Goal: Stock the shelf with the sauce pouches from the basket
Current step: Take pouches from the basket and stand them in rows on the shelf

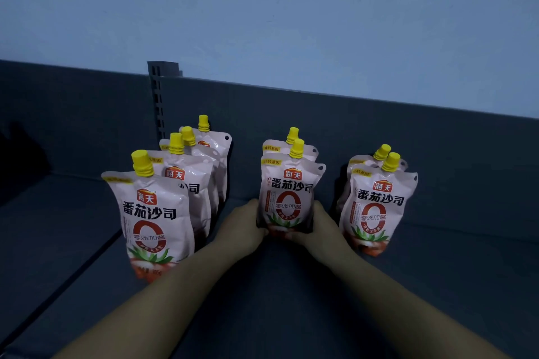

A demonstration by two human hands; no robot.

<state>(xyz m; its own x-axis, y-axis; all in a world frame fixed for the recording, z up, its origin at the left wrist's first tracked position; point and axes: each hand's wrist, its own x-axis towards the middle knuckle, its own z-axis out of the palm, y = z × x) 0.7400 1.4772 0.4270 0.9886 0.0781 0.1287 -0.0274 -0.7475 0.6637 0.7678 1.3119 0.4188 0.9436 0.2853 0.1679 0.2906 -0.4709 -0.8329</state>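
Pink sauce pouches with yellow caps stand upright on a dark grey shelf (pixel 277 300) in three rows. The left row (pixel 154 213) holds several pouches, one behind another. The middle row has two, and its front pouch (pixel 290 189) is gripped at the bottom by both hands. My left hand (pixel 242 227) holds its lower left corner and my right hand (pixel 320 230) its lower right corner. The right row (pixel 376 204) has two pouches. The basket is out of view.
The shelf's dark back panel (pixel 350 125) rises behind the pouches, with a slotted upright post (pixel 159 96) at the back left. A pale blue wall (pixel 262 9) stands above it. Another shelf section (pixel 43 227) lies to the left across a seam.
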